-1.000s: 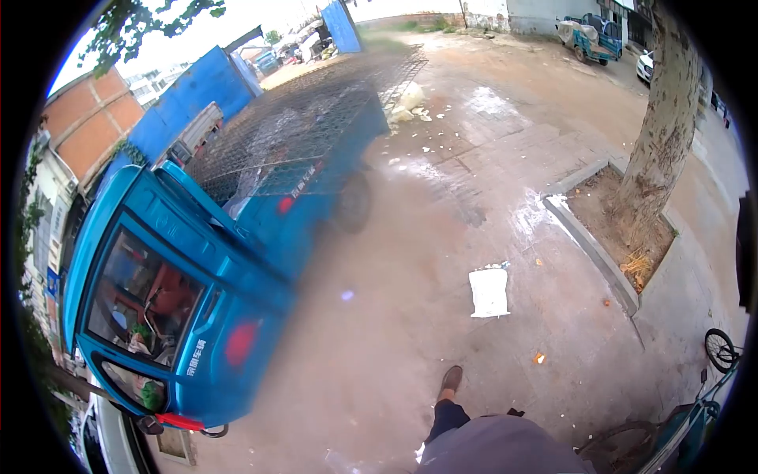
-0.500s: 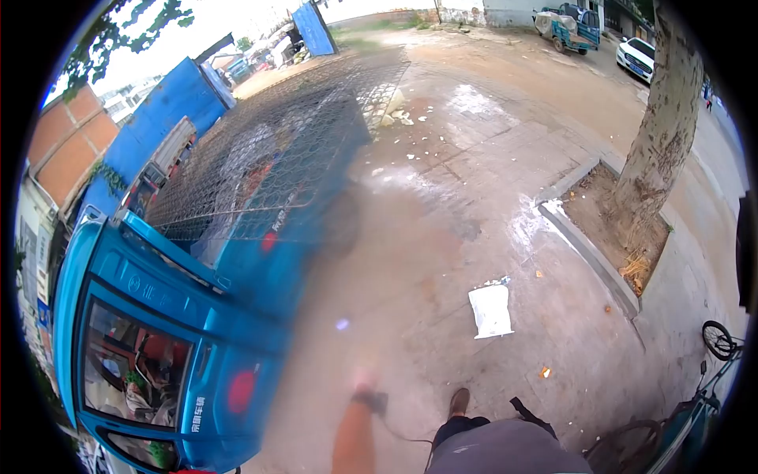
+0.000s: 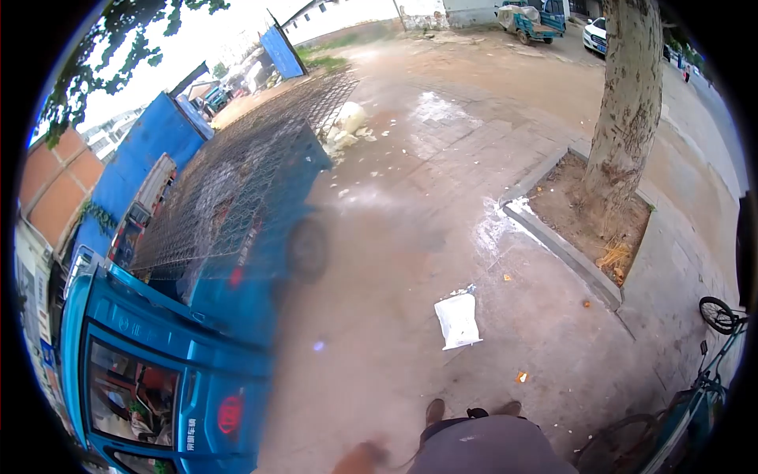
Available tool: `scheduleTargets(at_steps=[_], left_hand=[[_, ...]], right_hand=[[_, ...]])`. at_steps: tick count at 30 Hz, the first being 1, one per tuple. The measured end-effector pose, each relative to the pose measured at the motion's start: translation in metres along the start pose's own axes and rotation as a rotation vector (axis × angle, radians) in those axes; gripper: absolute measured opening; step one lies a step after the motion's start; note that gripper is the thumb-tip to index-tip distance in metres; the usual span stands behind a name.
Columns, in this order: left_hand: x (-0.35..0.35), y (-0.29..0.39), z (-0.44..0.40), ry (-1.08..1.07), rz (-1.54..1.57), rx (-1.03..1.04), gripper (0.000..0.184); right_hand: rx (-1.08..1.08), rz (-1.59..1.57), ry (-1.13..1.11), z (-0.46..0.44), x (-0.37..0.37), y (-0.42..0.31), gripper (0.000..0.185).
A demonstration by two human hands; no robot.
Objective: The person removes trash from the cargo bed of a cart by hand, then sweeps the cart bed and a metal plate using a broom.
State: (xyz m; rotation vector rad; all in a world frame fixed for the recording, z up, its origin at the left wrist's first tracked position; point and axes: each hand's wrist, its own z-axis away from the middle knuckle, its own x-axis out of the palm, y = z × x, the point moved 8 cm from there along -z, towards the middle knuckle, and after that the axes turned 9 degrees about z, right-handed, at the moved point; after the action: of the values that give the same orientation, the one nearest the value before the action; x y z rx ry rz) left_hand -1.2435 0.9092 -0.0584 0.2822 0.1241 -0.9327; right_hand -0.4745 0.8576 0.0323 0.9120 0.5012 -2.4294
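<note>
My left hand [image 3: 371, 456] is a blur at the bottom edge, low beside my body. Its fingers cannot be made out, nor whether anything is in them. My right hand is out of view. To the left stands a blue cargo vehicle [image 3: 207, 347] with a cab window and a red round emblem. Wire mesh [image 3: 213, 197] covers its load bed. On the pavement ahead of my feet lies a flat white sack [image 3: 458, 322], with white bits at its upper edge. My shoes [image 3: 435, 411] show below my grey shirt [image 3: 489, 450].
A tree trunk [image 3: 626, 110] rises from a curbed soil bed [image 3: 588, 213] on the right. A bicycle [image 3: 703, 387] stands at the lower right. White powder and pale rubble [image 3: 347, 126] lie on the ground. Farther back are a parked white car [image 3: 595, 35] and a small blue truck [image 3: 537, 30].
My view has shifted, so the white sack and the tree appear farther left. My left forearm has dropped lower, mostly out of the frame. Both shoes now show.
</note>
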Motion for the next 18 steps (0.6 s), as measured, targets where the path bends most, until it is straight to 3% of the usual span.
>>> scheduleTargets(at_steps=[7,8,9,10,11,12,13,15,18], left_hand=[[-0.035,0.143,0.022,0.221,0.065,0.111,0.065],[-0.05,0.172,0.025,0.304,0.276,0.161,0.062],[-0.066,0.202,0.023,0.362,0.46,0.214,0.06],[-0.083,0.24,0.015,0.393,0.617,0.27,0.057],[-0.084,0.272,0.009,0.367,0.597,0.283,0.057],[-0.08,0.304,-0.001,0.317,0.517,0.282,0.057],[-0.076,0.34,-0.01,0.269,0.44,0.279,0.056],[-0.068,0.412,-0.03,0.196,0.306,0.268,0.055],[-0.049,0.527,-0.066,0.125,0.153,0.254,0.055]], right_hand=[[0.105,-0.06,-0.049,-0.043,-0.018,0.162,0.028],[-0.014,0.161,-0.074,-0.053,-0.008,0.18,0.028],[-0.349,0.725,-0.091,-0.056,0.01,0.18,0.029],[-0.481,0.913,-0.034,-0.065,0.027,0.189,0.03],[-0.452,0.869,0.05,-0.071,0.038,0.198,0.03],[-0.134,0.185,0.088,-0.1,0.038,0.225,0.027],[0.055,-0.568,0.317,-0.119,0.037,0.254,0.028],[0.2,-0.414,0.297,-0.068,-0.04,0.19,0.021],[0.36,-0.475,0.228,-0.03,-0.074,0.163,0.034]])
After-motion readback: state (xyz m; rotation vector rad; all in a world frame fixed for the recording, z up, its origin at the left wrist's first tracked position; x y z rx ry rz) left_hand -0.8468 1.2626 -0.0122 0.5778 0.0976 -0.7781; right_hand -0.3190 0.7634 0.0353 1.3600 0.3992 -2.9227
